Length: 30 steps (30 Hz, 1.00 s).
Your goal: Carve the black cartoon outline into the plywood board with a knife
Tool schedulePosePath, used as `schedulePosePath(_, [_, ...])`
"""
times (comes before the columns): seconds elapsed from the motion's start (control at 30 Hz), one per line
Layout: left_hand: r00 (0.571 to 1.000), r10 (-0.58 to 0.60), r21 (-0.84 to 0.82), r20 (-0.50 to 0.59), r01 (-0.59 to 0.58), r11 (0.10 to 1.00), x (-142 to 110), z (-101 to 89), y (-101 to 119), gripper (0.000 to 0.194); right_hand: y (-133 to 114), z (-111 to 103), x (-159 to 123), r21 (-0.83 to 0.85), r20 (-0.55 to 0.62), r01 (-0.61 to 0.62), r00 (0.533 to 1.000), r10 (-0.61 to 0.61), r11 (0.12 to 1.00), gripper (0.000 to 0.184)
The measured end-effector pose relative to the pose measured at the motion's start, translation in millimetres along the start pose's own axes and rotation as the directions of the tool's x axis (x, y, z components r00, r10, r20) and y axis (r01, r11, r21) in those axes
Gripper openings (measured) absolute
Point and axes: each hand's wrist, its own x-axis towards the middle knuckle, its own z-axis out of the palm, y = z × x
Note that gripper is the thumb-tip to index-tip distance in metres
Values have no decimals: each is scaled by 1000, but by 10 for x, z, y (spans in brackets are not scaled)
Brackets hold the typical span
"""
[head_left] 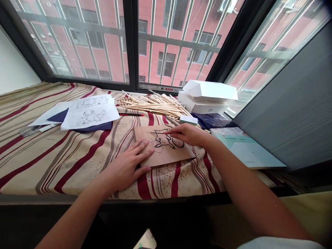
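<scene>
Head view: the left hand (123, 167) lies spread on the board (172, 157); the right hand (190, 134) seemingly pinches something thin — the drawing (166, 140) looks partly darkened, faint at left.

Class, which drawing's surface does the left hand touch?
The thick black drawing on the brown board, where the left hand rests; the drawings on white paper, farther left, have no hand on them.

Before me, one thin brown board (168, 155) lies flat on the striped cloth (164, 186), slightly turned. It carries a drawing (166, 140) in dark, thick lines, with fainter lines at the left.
</scene>
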Motion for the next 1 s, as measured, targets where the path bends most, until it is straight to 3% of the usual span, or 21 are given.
schedulePosePath(0.17, [1000,4,30,11,-5,1000,-1,-34,25,60,91,-194,209,19,28,41,999,-42,999,33])
schedulePosePath(0.27, [997,21,70,74,-26,997,92,-203,9,60,123,-216,317,19,32,47,998,-47,999,34])
schedulePosePath(0.33, [992,33,71,124,-42,997,254,-363,-61,48,145,-230,377,39,47,33,998,-35,999,35])
schedulePosePath(0.37, [994,-10,90,106,0,996,367,-437,-119,44,156,-240,403,45,57,26,998,-28,999,35])
schedulePosePath(0.43, [975,-203,182,-94,217,959,638,-531,-268,45,177,-255,444,42,55,29,998,-31,999,35])
schedulePosePath(0.47, [959,-240,188,-149,266,945,781,-542,-352,45,189,-256,456,34,47,40,998,-42,999,36])
schedulePosePath(0.57, [949,-260,176,-178,291,940,1149,-440,-578,38,218,-210,452,10,-2,87,996,-87,996,35])
schedulePosePath(0.67, [959,-227,145,-169,252,957,1327,-261,-703,36,207,-113,393,-15,-6,87,996,-87,996,40])
schedulePosePath(0.8, [975,-146,108,-167,165,980,1334,-147,-762,36,71,-35,285,-118,82,43,996,-33,992,49])
schedulePosePath(1.0, [989,-22,64,-148,32,997,1345,-155,-861,33,-150,-13,163,-269,107,22,994,8,963,52])
